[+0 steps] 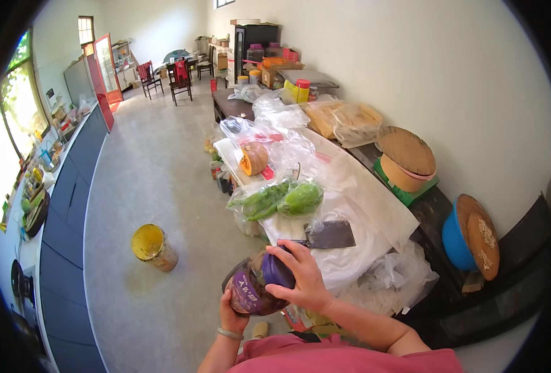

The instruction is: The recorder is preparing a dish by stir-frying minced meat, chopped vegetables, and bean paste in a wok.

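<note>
A large jar with a purple label tilts in front of my body, its purple lid turned up to the right. My left hand supports the jar's body from below. Around the lid curl the fingers of my right hand. The contents look dark and cannot be made out. Just beyond, a cleaver rests on a white cloth, its handle partly behind my right hand. Green vegetables in a clear plastic bag lie farther along the cloth, near a cut pumpkin.
A yellow-lined bucket stands on the floor to the left. Along the wall are a basin with a wooden lid and a blue bowl under a round board. Crumpled plastic bags edge the table. A long counter runs at far left.
</note>
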